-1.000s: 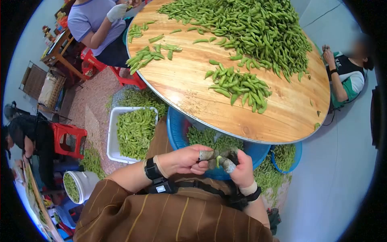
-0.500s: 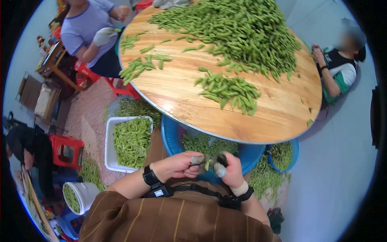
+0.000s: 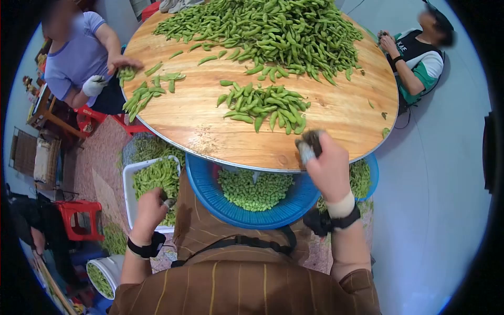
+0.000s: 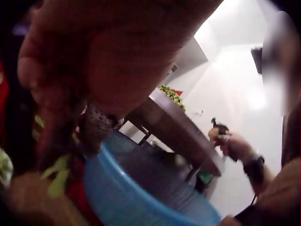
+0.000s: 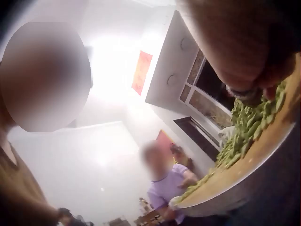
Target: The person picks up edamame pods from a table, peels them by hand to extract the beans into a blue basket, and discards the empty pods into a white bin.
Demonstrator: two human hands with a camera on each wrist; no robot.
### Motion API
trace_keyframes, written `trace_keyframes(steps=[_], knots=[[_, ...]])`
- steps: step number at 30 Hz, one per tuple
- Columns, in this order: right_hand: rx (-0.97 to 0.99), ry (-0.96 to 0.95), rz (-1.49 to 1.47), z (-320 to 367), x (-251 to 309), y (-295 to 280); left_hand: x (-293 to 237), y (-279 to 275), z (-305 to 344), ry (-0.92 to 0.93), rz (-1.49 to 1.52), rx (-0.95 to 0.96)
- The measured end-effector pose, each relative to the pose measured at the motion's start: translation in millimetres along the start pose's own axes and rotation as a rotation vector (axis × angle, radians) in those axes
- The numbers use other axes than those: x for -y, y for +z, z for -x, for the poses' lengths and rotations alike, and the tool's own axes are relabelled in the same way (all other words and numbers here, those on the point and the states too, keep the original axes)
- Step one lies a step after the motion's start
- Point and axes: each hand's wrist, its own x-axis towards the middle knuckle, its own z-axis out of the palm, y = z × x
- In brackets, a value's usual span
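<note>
My right hand hovers at the tabletop's near edge, handy for the pods, my left hand over the tray; I can't tell either grip.

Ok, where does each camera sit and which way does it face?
Head: on the head, looking down at the table, bean pods and blue basin; left hand, right hand and striped shirt show.
Left wrist: under the left hand, facing the basin and table underside; its fingers fill the top.
Right wrist: low at the table edge, facing up and across; fingertips show top right.
All three show the table.
</note>
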Motion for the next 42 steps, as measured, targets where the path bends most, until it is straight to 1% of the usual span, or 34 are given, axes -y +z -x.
trace_keyframes(steps=[1,2,3,4,5,6,7,9,10,11,13,14,15,16,17,18,19,21,23,24,25,27,28,29,30,31,32,33,34,35,37,39,41,42], knots=[[-0.037,-0.039,0.118,-11.0,-3.2,2.8,-10.6,-7.4,5.0,-0.059,-0.014,-0.056],[-0.042,-0.040,0.118,-19.5,-5.4,7.6,-18.5,-11.1,7.6,-0.119,-0.027,-0.113],[-0.015,0.018,0.233,-26.5,-6.7,13.3,-20.5,-9.1,7.4,-0.117,-0.027,-0.117],[0.011,0.075,0.349,-29.8,-7.1,17.1,-21.3,-5.6,7.2,-0.041,0.058,-0.092],[0.007,0.069,0.349,-31.1,-7.7,17.4,-25.2,-2.5,6.7,0.034,0.144,-0.070],[0.035,0.074,0.339,-32.2,-9.4,16.3,-48.0,-11.6,9.2,-0.007,0.178,0.010],[0.066,0.082,0.330,-31.5,-12.2,15.7,-48.7,-6.6,7.7,-0.008,0.182,0.007],[0.026,0.035,0.311,-23.7,-20.9,17.6,-50.1,4.4,3.2,0.193,0.176,-0.008],[-0.014,-0.008,0.291,-19.6,-23.6,16.9,-57.7,3.8,2.0,0.227,0.174,0.025],[-0.016,-0.007,0.294,-16.4,-25.2,14.7,-67.8,2.9,0.8,0.231,0.176,0.025],[-0.122,0.031,0.230,-10.3,-21.6,7.4,-87.0,1.6,-0.5,0.202,0.285,0.107],[-0.124,0.032,0.232,-7.6,-21.3,3.3,-96.2,-0.8,-1.7,0.232,0.298,0.151],[-0.176,-0.004,0.223,-5.2,-21.6,-1.3,-104.7,0.0,-4.2,0.233,0.299,0.151],[-0.229,-0.041,0.213,-2.2,-20.9,-4.6,-113.4,1.0,-6.7,0.394,0.309,0.071],[-0.232,-0.048,0.212,4.2,-18.6,-6.8,-123.3,1.5,-8.4,0.555,0.318,-0.015],[-0.114,-0.033,0.159,12.2,-15.8,-9.2,-138.7,-5.5,-6.3,0.557,0.326,-0.010],[-0.012,-0.042,0.107,13.7,-11.6,-12.2,-150.1,-10.4,-6.0,0.631,0.265,-0.047],[0.212,-0.036,-0.182,23.5,8.2,-16.9,-169.7,-11.8,-10.8,0.851,0.264,-0.263],[0.476,0.024,-0.282,32.2,17.0,-23.4,-189.9,-21.4,-7.2,0.940,0.251,-0.284],[0.502,-0.001,-0.347,36.4,19.4,-22.2,-189.5,-16.4,-9.3,0.947,0.215,-0.222],[0.532,-0.017,-0.414,40.0,21.4,-20.4,-188.1,-13.1,-10.2,0.947,0.210,-0.236],[0.569,0.002,-0.399,44.8,21.6,-18.4,-185.4,-7.6,-9.0,0.855,0.112,0.138],[0.566,0.034,-0.466,47.8,18.1,-14.3,-185.2,-6.3,-6.4,0.873,0.176,0.091],[0.561,0.072,-0.535,51.8,14.0,-9.0,-181.6,-0.7,-6.3,0.872,0.174,0.093],[0.558,0.076,-0.536,57.2,10.3,-0.7,-176.7,7.1,-8.4,0.893,0.258,0.044],[0.465,0.035,-0.577,60.8,6.9,9.8,-176.7,9.7,-10.5,0.914,0.345,-0.011],[0.373,-0.009,-0.617,61.3,6.3,15.1,-179.5,8.5,-8.9,0.920,0.345,-0.016],[0.370,-0.015,-0.614,60.9,10.3,12.3,-183.8,3.3,-3.9,0.691,0.545,0.094],[0.482,0.183,-0.673,61.6,16.8,7.0,-186.1,-0.4,-2.0,0.452,0.735,0.201],[0.595,0.388,-0.728,62.9,22.0,4.0,-185.9,-0.8,-3.0,0.451,0.734,0.197],[0.577,0.373,-0.788,63.9,25.4,3.8,-183.7,2.6,-3.3,0.263,0.913,0.326],[0.602,0.316,-0.729,67.3,23.8,2.1,-183.8,5.1,-0.7,0.268,0.913,0.338],[0.605,0.326,-0.736,72.1,22.6,2.4,-187.6,1.1,-1.7,0.280,0.827,0.382],[0.603,0.321,-0.741,71.5,21.4,3.1,-183.8,10.2,-3.7,0.286,0.886,0.398]])
